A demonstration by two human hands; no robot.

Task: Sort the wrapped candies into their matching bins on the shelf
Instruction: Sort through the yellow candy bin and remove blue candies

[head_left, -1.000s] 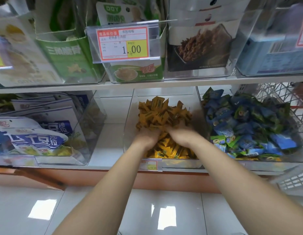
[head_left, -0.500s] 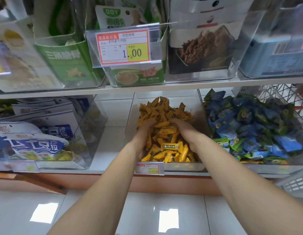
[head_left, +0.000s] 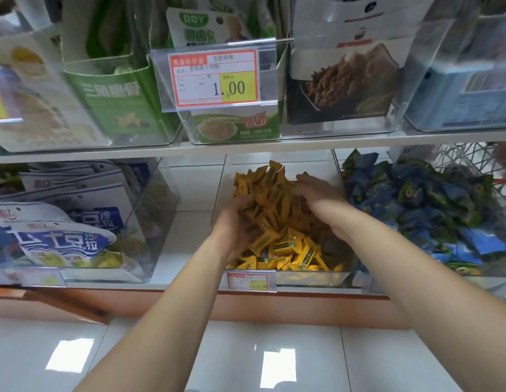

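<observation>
1. Near: the bin (head_left: 308, 278) has a low front lip. Yellow candies (head_left: 285, 247) lie against it and could spill over.
2. My left hand (head_left: 232, 224) grips the heap's left side, and my right hand (head_left: 316, 196) presses on it with spread fingers. Squeezed wrappers may slip out.
3. Far right: strays could land among the blue candies (head_left: 416, 199).

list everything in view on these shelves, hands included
yellow candies: many, yellow-orange, heaped in the clear middle bin, lower shelf
blue candies: many, blue-green, right of the yellow ones
snack bags: several, white-blue, lower shelf left
price tag: one, red-white-yellow, upper shelf front
green box: one, green, upper shelf left
dark packet: one, black-brown, upper shelf right
wire basket: one, white, far right
left hand: one, bare, cupped against the heap's left side
right hand: one, bare, fingers spread over the heap's right
</observation>
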